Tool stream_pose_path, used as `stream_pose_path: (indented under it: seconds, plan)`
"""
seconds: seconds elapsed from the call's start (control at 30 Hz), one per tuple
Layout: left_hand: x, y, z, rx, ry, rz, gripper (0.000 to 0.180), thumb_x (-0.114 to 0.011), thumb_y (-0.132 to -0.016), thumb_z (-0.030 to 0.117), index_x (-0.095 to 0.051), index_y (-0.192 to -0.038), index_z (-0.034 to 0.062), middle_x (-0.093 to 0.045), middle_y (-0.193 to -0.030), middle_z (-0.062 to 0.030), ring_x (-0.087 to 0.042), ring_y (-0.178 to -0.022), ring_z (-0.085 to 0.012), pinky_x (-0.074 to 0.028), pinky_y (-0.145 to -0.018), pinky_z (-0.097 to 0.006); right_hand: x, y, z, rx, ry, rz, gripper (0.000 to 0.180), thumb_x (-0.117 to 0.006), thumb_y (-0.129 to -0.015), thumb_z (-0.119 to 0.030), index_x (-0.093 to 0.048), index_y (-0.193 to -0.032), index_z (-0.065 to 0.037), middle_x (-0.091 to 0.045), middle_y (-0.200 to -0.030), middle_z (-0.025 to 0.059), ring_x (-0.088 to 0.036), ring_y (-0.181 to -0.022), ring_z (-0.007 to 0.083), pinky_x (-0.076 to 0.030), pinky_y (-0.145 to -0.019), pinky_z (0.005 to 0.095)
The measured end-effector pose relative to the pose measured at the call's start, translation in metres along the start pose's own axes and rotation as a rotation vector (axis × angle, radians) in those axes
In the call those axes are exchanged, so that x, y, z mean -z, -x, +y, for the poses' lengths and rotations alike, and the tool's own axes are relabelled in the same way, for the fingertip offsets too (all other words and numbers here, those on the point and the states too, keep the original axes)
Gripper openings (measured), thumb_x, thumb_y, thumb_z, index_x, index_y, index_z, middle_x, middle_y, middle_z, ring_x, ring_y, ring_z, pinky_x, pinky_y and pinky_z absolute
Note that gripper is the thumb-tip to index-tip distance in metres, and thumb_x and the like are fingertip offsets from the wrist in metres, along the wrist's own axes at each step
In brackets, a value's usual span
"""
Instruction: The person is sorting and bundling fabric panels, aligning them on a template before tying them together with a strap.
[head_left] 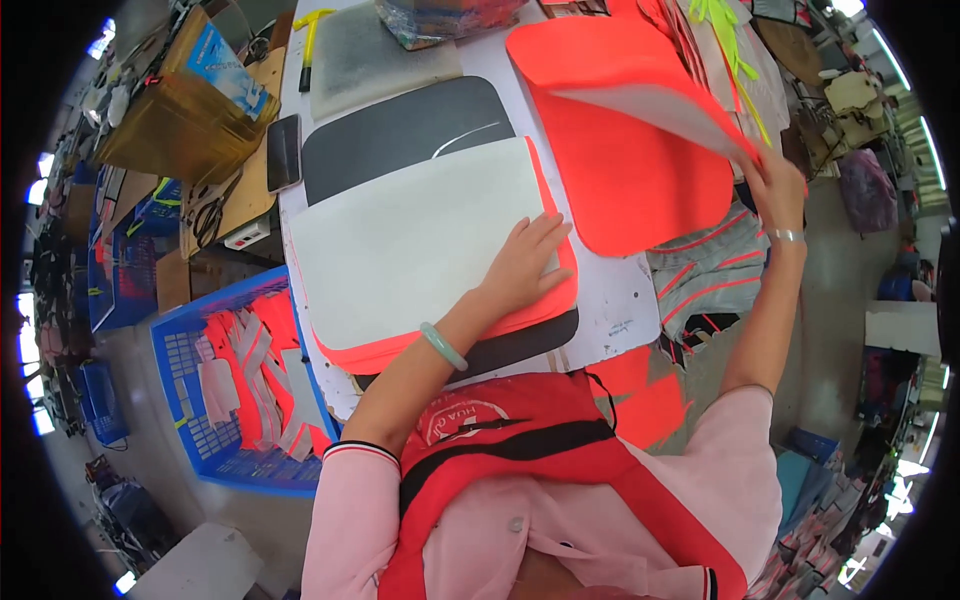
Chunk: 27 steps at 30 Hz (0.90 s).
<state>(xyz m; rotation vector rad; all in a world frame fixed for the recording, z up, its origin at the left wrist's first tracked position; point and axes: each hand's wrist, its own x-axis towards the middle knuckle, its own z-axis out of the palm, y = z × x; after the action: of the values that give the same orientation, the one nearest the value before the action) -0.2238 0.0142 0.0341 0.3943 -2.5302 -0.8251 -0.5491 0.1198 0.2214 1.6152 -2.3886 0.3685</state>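
Orange panel [640,190], upper right of frame, is lifted by its edge, seemingly pinched in the right hand [775,190]; left hand [520,265] lies flat, open on the white sheet [410,240], centre. A loose pinch could let the panel slip.

A white table [620,300] carries a dark mat [400,125], orange panels [640,180], and possibly a phone [284,152].
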Motion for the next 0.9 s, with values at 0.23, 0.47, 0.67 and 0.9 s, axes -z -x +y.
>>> stream_pose_path:
  seconds: [0.23, 0.47, 0.67, 0.9]
  plan:
    - [0.015, -0.039, 0.008, 0.457, 0.556, 0.253, 0.064, -0.073, -0.078, 0.014, -0.044, -0.133, 0.0054, -0.033, -0.143, -0.0199, -0.052, -0.116, -0.0304, -0.049, -0.088, -0.034, 0.022, 0.069, -0.017, 0.098, -0.210, -0.161, 0.025, -0.067, -0.080, -0.011, -0.066, -0.104, -0.008, -0.066, -0.092, 0.0139, -0.064, -0.075, 0.0292, -0.050, -0.066, 0.0313]
    - [0.013, -0.073, -0.006, 0.665, 0.749, 0.175, 0.040, -0.069, -0.082, 0.028, -0.057, -0.106, -0.0014, -0.060, -0.104, -0.0168, -0.062, -0.085, -0.0257, -0.051, -0.077, -0.032, -0.007, -0.063, 0.020, 0.204, -0.042, -0.273, 0.041, -0.068, -0.080, -0.032, -0.063, -0.109, -0.003, -0.065, -0.098, 0.0150, -0.062, -0.086, 0.0320, -0.048, -0.076, 0.0373]
    - [0.020, -0.115, -0.030, 0.846, 0.698, 0.002, 0.041, -0.060, -0.088, 0.037, -0.057, -0.096, -0.0034, -0.063, -0.088, -0.0141, -0.065, -0.075, -0.0217, -0.053, -0.067, -0.032, -0.144, -0.192, 0.039, 0.036, -0.023, -0.496, 0.049, -0.071, -0.073, -0.034, -0.062, -0.107, 0.000, -0.064, -0.098, 0.0165, -0.060, -0.088, 0.0284, -0.047, -0.077, 0.0363]
    - [0.013, -0.119, -0.035, 1.019, 0.995, 0.038, 0.038, -0.056, -0.091, 0.033, -0.058, -0.098, -0.0046, -0.064, -0.092, -0.0144, -0.067, -0.076, -0.0221, -0.056, -0.064, -0.031, -0.208, -0.180, 0.037, -0.085, -0.100, -0.388, 0.058, -0.071, -0.072, -0.037, -0.057, -0.120, -0.007, -0.063, -0.112, 0.0129, -0.059, -0.105, 0.0293, -0.045, -0.090, 0.0403]
